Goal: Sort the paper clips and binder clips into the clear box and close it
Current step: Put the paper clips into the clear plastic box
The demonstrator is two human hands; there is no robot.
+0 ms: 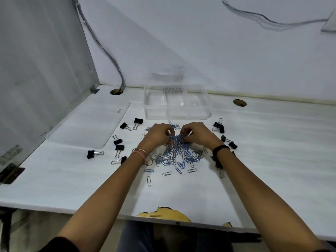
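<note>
A heap of blue and silver paper clips (pixel 179 159) lies on the white desk in front of me. My left hand (pixel 156 136) and my right hand (pixel 197 134) meet above the heap, both pinching a tangled bunch of paper clips (pixel 177 139) lifted off the desk. Black binder clips lie scattered to the left (pixel 119 149) and to the right (pixel 219 126). The clear box (pixel 177 102) stands open just beyond my hands, with dividers inside and no clips visible in it. Its clear lid (pixel 89 124) lies flat to the left.
The white desk (pixel 272 151) meets a grey partition on the left and a wall behind. Two cable holes sit at the back (pixel 116 91) (pixel 239 102), with cables dropping into the left one. The near desk edge is chipped (pixel 163 214).
</note>
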